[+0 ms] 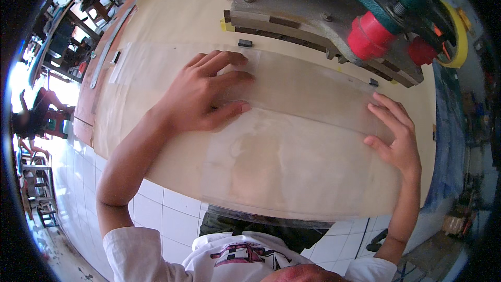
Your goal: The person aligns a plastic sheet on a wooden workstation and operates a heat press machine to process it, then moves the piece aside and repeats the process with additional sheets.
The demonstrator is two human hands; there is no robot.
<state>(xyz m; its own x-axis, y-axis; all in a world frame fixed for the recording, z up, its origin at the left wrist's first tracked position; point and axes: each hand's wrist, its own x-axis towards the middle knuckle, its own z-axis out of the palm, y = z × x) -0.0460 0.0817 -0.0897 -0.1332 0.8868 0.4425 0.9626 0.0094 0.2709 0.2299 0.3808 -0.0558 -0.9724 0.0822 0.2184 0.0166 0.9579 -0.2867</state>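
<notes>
Plastic sheet (323, 162), clear, glossy, 1 line across; left hand (206, 94), right hand (395, 134) spread over it.

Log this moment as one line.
Left hand: spread on clear plastic | Right hand: open at plastic's right side | Grey-teal machine: beyond plastic

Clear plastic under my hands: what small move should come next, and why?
I'd probably nudge the clear plastic gently to square its far edge with the two small dark blocks. That edge runs close to both blocks, though contact is unclear. The left hand is over the plastic and the right hand at its right side, so both seem placed to guide it.
</notes>
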